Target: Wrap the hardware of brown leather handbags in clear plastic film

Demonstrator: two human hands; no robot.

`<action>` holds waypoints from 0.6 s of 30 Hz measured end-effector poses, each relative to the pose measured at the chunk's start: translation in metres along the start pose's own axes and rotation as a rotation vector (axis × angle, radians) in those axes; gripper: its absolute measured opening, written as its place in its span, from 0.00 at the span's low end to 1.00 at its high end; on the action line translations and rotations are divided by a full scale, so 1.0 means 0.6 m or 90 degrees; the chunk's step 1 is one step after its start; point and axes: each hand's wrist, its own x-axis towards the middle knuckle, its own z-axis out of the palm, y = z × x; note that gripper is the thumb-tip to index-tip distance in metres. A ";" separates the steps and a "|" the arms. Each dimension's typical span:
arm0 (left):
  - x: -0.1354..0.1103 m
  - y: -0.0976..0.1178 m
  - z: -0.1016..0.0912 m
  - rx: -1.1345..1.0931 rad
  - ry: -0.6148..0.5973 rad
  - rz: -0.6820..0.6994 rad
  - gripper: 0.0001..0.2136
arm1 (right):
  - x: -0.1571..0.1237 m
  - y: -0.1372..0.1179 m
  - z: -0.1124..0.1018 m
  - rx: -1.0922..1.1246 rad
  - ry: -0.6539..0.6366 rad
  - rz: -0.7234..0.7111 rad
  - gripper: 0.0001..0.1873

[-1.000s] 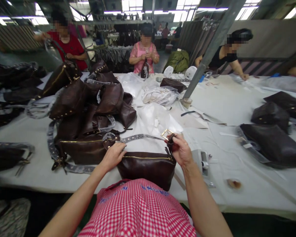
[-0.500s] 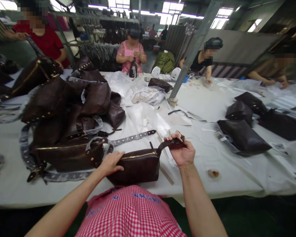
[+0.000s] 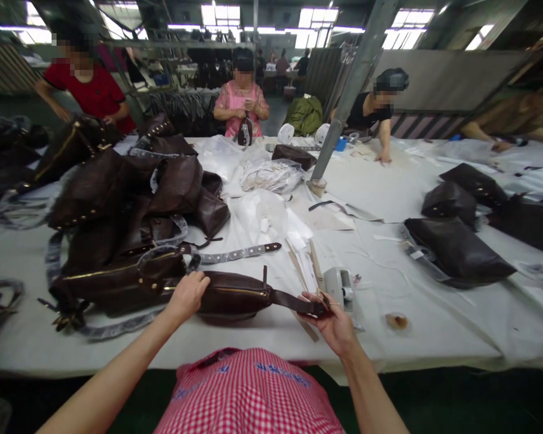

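A dark brown leather bag (image 3: 235,294) with a gold zip lies flat on the white table (image 3: 262,337) in front of me. My left hand (image 3: 187,295) rests on its left end, fingers curled over the top edge. My right hand (image 3: 332,322) is closed on the end of the bag's brown strap (image 3: 294,303), stretched out low to the right. A second strap wrapped in clear plastic (image 3: 239,253) lies just behind the bag.
A heap of brown bags (image 3: 127,205) fills the left of the table. More bags (image 3: 457,247) lie at the right. A small grey device (image 3: 339,283) sits by my right hand. A metal post (image 3: 344,114) rises mid-table. Three people work along the far edge.
The bag has been laid down flat. My right hand has lowered the strap end from above the bag down to the table at the right. My left hand stayed on the bag's left end.
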 end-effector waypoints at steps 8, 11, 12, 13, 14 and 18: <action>0.090 0.189 0.018 -0.271 -0.018 -0.045 0.16 | 0.011 -0.007 -0.006 0.010 -0.057 0.001 0.08; 0.125 0.220 0.027 -0.367 -0.018 -0.099 0.10 | 0.014 -0.012 -0.010 0.014 -0.058 -0.004 0.07; 0.127 0.223 0.027 -0.386 -0.017 -0.099 0.08 | 0.015 -0.013 -0.011 0.019 -0.058 0.001 0.06; 0.124 0.223 0.026 -0.400 -0.014 -0.088 0.07 | 0.015 -0.013 -0.012 0.027 -0.059 0.011 0.07; 0.115 0.222 0.024 -0.408 -0.002 -0.074 0.06 | 0.016 -0.012 -0.013 0.037 -0.060 0.022 0.07; 0.054 0.213 0.029 -0.422 0.106 -0.035 0.08 | 0.023 -0.002 -0.019 0.092 -0.053 0.054 0.07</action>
